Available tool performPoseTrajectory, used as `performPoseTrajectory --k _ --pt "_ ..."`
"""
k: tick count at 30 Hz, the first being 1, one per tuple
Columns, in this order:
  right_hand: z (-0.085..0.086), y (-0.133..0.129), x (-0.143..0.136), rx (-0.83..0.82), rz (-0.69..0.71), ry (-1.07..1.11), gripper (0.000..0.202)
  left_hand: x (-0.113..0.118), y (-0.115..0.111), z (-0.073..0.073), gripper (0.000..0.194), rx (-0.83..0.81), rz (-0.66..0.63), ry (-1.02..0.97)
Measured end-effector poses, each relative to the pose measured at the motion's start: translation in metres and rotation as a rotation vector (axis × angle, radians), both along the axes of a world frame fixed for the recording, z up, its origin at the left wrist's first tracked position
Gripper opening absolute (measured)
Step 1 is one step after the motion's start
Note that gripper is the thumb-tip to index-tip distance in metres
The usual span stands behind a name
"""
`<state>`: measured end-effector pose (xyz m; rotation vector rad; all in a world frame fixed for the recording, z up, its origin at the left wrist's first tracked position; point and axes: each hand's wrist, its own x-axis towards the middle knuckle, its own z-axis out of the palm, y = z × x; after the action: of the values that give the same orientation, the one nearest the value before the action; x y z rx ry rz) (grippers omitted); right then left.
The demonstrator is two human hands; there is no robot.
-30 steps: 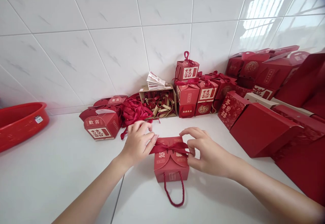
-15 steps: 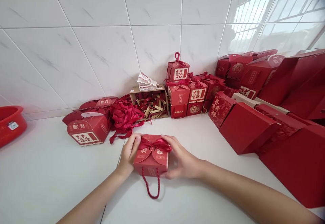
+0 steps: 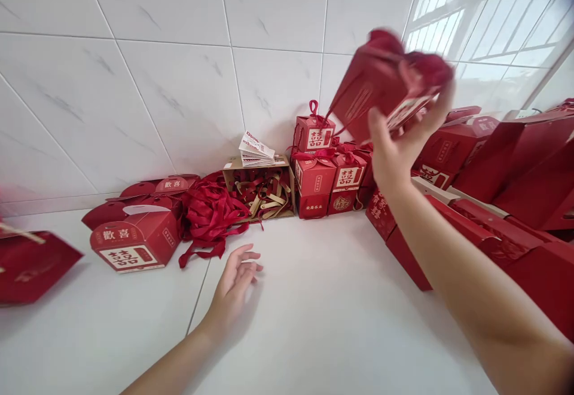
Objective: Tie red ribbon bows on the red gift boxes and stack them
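My right hand (image 3: 403, 138) holds a red gift box (image 3: 372, 96) with a ribbon bow up in the air at the upper right, over the stacked boxes. The box is tilted and blurred by motion; its cord handle hangs at its left. Low over the white tabletop (image 3: 296, 311), my left hand (image 3: 235, 281) has its fingers loosely curved and apart, with nothing in them. Beyond it lies a heap of red ribbon (image 3: 213, 210), beside an open carton (image 3: 260, 192) of red and beige strips.
Finished-looking tied boxes (image 3: 316, 174) are stacked against the tiled wall. Unribboned boxes (image 3: 134, 239) stand left of the ribbon heap. At the far left edge lies a dark red item (image 3: 36, 269). Large red boxes (image 3: 515, 227) fill the right side.
The bowed box has gone from the tabletop up and to the right in my right hand. My left hand has let go of it. A dark red item now shows at the far left.
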<state>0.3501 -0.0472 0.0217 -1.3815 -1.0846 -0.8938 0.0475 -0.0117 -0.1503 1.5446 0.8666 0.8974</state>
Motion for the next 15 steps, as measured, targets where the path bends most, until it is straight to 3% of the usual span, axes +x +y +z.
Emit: performPoseTrajectory --k 1,3,5,8,11,15 --pt "0.015 0.008 0.011 0.144 -0.030 0.044 0.084 0.000 0.002 0.000 0.031 -0.042 0.003 0.018" --pt "0.034 0.026 0.030 0.259 -0.026 0.148 0.088 0.001 0.003 -0.001 0.028 -0.096 -0.005 0.049" --pt "0.038 0.047 0.046 0.210 -0.035 0.231 0.091 0.002 0.002 -0.002 0.030 -0.109 -0.017 0.057" --pt "0.021 0.079 0.065 -0.076 -0.121 0.411 0.093 0.003 0.002 -0.002 0.035 -0.112 -0.008 0.029" --pt "-0.003 0.104 0.080 -0.473 -0.009 0.508 0.097 0.003 0.002 -0.002 0.036 -0.131 0.006 0.019" --pt "-0.014 0.114 0.094 -0.695 0.077 0.477 0.093 0.003 0.001 0.001 0.036 -0.141 0.016 0.019"
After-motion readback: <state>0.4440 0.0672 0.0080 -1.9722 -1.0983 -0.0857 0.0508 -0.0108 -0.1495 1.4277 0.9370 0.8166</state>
